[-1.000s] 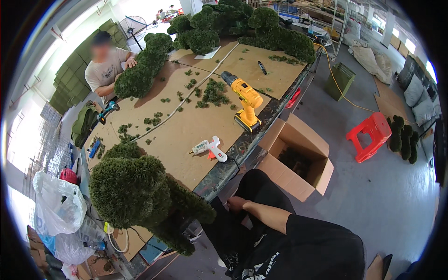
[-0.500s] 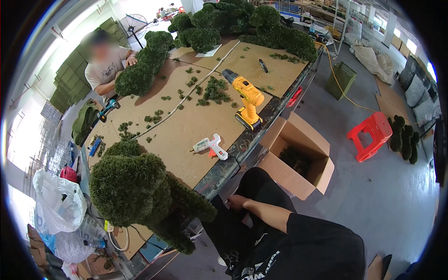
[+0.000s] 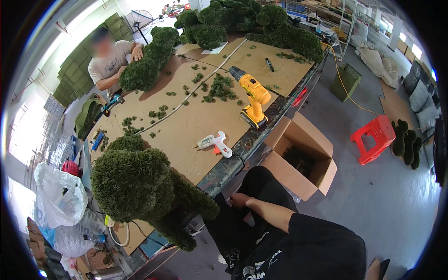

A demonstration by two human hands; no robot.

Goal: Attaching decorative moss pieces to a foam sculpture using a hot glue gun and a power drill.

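Observation:
My right hand [image 3: 240, 200] is low over my dark-trousered legs, just off the table's near edge. Its fingers are curled, and a small pale bit shows at the fingertips; what they hold I cannot make out. My left hand is out of sight. Ahead of my legs, a large green artificial-moss animal-like figure [image 3: 131, 185] sits at the table's near left. A white hot glue gun [image 3: 215, 143] lies on the table close to the edge. Beyond it stands a yellow cordless drill [image 3: 254, 93] on its battery.
An open cardboard box [image 3: 305, 156] with green pieces inside stands right of my legs. Farther right is a red stool [image 3: 373, 138]. Across the table, another person [image 3: 109, 60] handles a long green moss piece [image 3: 150, 59]. Plastic bags [image 3: 60, 196] crowd the left.
The view has shifted slightly, so the table things appear a little to the right. My right hand stays in place over my legs. The other person's far hand has shifted on the moss piece.

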